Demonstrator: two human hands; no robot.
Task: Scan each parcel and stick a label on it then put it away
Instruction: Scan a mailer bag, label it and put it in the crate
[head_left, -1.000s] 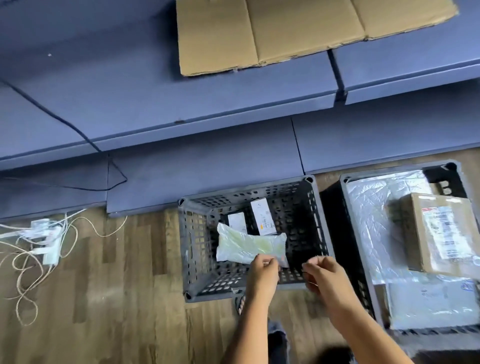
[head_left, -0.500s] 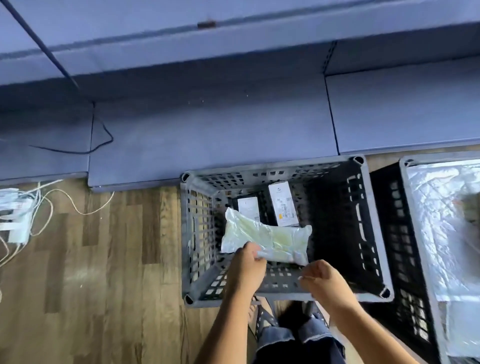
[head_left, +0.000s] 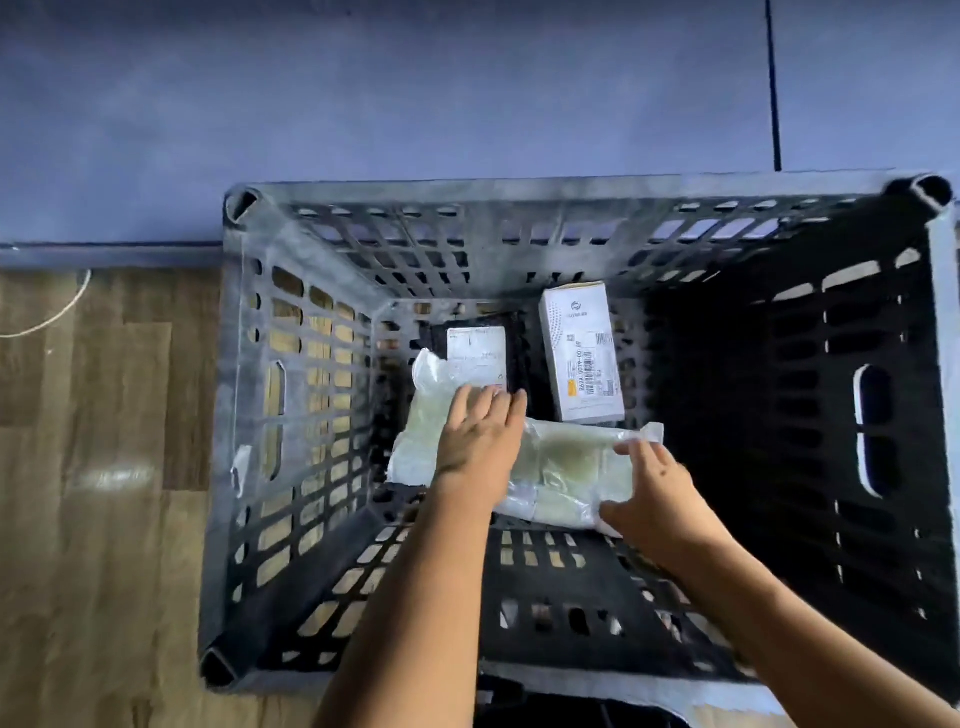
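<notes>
we'd lay the parcel (head_left: 563, 462) flat near the left wall of the crate (head_left: 306, 426) (off the white box (head_left: 579, 353)): left hand (head_left: 480, 441) flat atop, right hand (head_left: 657, 493) fingers gripping its end.

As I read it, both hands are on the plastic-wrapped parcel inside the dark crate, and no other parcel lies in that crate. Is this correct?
Not quite. In the head view the left hand and right hand are on the plastic-wrapped parcel inside the dark crate, but two more lie there: a white box and a flat labelled packet.
</notes>
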